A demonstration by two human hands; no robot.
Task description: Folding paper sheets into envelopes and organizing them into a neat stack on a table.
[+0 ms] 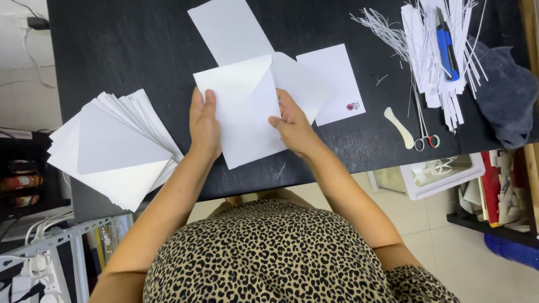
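I gripped a white envelope at the near middle of the black table, my left hand clasping its left edge and my right hand pinching its right edge. A stack of envelopes lay left.

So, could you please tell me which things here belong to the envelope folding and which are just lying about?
In use: white envelope held by left hand and right hand; envelope stack; white card.
Lying about: paper strips, blue knife, scissors, grey cloth.
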